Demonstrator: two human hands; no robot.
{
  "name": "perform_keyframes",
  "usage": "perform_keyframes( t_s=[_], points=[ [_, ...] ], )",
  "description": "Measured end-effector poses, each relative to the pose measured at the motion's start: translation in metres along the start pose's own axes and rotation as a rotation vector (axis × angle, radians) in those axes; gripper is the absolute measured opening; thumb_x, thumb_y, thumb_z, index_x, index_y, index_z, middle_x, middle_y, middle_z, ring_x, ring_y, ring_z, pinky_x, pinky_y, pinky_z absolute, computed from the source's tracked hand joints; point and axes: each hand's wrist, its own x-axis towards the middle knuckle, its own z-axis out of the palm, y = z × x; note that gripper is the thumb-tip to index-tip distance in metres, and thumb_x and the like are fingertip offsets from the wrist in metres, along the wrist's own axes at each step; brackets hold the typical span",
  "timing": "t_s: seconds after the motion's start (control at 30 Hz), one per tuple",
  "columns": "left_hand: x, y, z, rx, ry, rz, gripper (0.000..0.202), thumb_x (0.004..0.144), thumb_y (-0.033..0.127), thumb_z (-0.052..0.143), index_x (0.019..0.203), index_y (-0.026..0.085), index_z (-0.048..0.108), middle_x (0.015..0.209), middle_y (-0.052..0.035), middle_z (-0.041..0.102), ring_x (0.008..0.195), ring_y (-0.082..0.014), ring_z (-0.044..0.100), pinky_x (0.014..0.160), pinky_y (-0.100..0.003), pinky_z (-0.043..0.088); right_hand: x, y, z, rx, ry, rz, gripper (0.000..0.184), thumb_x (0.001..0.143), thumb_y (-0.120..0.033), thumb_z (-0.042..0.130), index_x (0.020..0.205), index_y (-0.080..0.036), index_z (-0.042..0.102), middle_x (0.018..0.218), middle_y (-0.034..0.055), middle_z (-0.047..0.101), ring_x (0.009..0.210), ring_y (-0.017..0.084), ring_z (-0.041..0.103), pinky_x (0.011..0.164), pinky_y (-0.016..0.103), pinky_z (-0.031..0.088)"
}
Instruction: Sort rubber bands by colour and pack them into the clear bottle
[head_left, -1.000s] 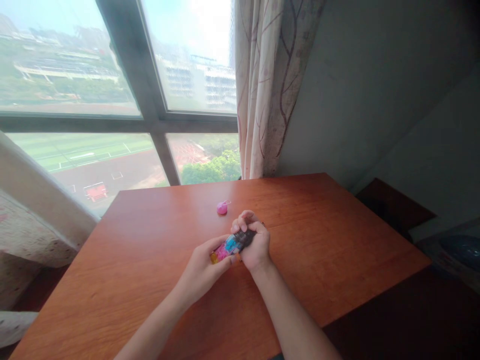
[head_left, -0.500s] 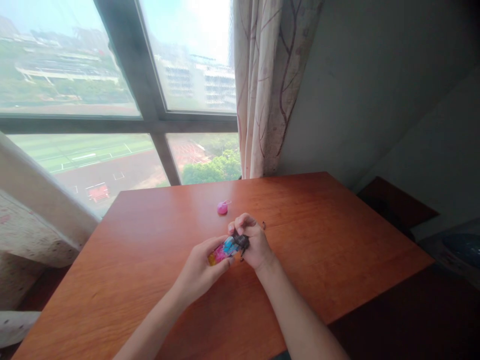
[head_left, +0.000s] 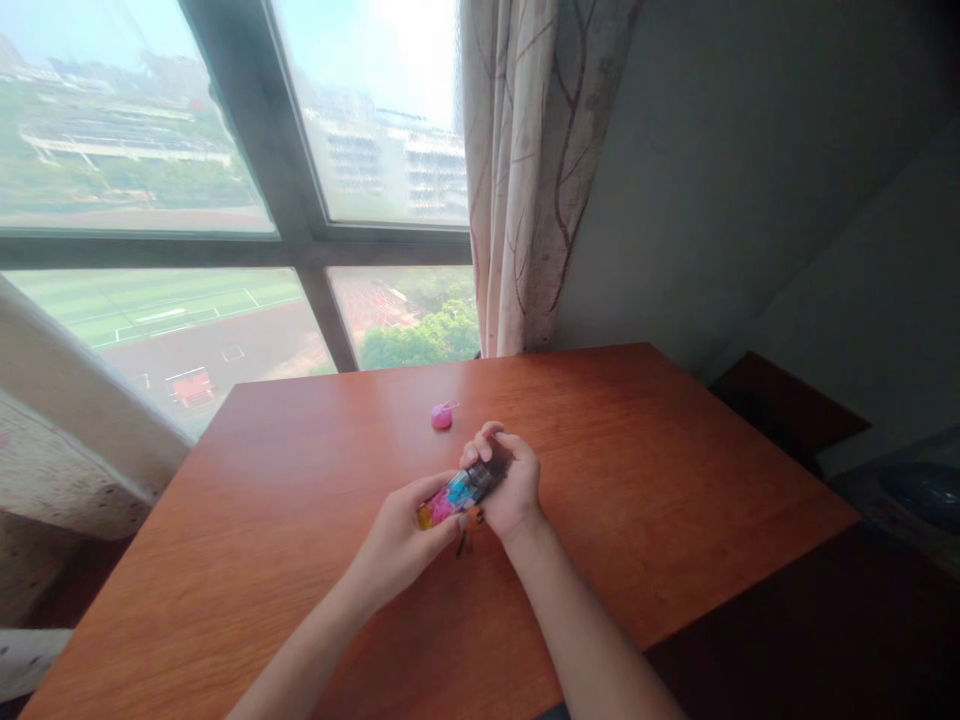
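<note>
Both my hands hold one small clear case [head_left: 461, 492] filled with pink, blue, yellow and dark pieces, just above the wooden table [head_left: 300, 520]. My left hand [head_left: 401, 535] grips its near, pink and yellow end with fingers curled. My right hand [head_left: 506, 480] wraps round its far, dark end, thumb on top. A small dark piece [head_left: 463, 545] hangs or lies just below the case, between my hands. A small pink cap-like object [head_left: 442, 416] lies on the table a little beyond my hands.
A large window [head_left: 225, 200] runs behind the table's far edge, with a patterned curtain [head_left: 525, 170] at its right. A grey wall [head_left: 750, 180] stands to the right. A dark low surface [head_left: 787, 410] sits beyond the table's right edge.
My hands stayed in place and kept working at the case's dark end. A small dark piece now shows below the case. The view shifted slightly.
</note>
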Motion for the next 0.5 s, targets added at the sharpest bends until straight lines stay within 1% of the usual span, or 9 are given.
perform_keyframes(
  t_s=[0.13, 0.27, 0.43, 0.5],
  points=[
    [-0.001, 0.001, -0.001, 0.055, -0.002, 0.013, 0.036, 0.082, 0.024, 0.065, 0.117, 0.016, 0.067, 0.111, -0.0042, 0.073, 0.101, -0.0237, 0.066, 0.092, -0.029, 0.048, 0.003, -0.005, -0.001, 0.008, 0.072, 0.016, 0.016, 0.079, -0.031, 0.06, 0.073, -0.018, 0.067, 0.053, -0.0042, 0.052, 0.054, 0.011, 0.052, 0.053, 0.021, 0.042],
    [-0.002, 0.001, -0.005, 0.118, -0.012, 0.041, 0.035, 0.081, 0.02, 0.063, 0.116, 0.019, 0.067, 0.113, -0.0039, 0.073, 0.102, -0.0231, 0.067, 0.092, -0.029, 0.048, 0.006, -0.012, -0.003, 0.018, 0.08, 0.002, 0.017, 0.081, -0.032, 0.061, 0.075, -0.017, 0.067, 0.056, -0.0033, 0.055, 0.053, 0.01, 0.052, 0.05, 0.018, 0.041],
    [-0.003, 0.001, -0.009, 0.149, -0.042, 0.069, 0.04, 0.08, 0.017, 0.062, 0.119, 0.019, 0.066, 0.117, -0.006, 0.071, 0.105, -0.0231, 0.066, 0.094, -0.03, 0.047, 0.007, -0.017, -0.004, 0.015, 0.085, -0.019, 0.017, 0.082, -0.032, 0.06, 0.076, -0.017, 0.066, 0.056, -0.004, 0.053, 0.051, 0.008, 0.05, 0.044, 0.016, 0.036],
    [-0.003, 0.002, -0.011, 0.159, -0.051, 0.069, 0.041, 0.08, 0.017, 0.062, 0.12, 0.018, 0.065, 0.118, -0.0068, 0.071, 0.105, -0.0232, 0.065, 0.094, -0.03, 0.047, 0.007, -0.019, -0.006, 0.039, 0.093, -0.006, 0.017, 0.083, -0.031, 0.06, 0.076, -0.017, 0.065, 0.055, -0.0048, 0.05, 0.05, 0.007, 0.048, 0.043, 0.015, 0.035]
  ],
)
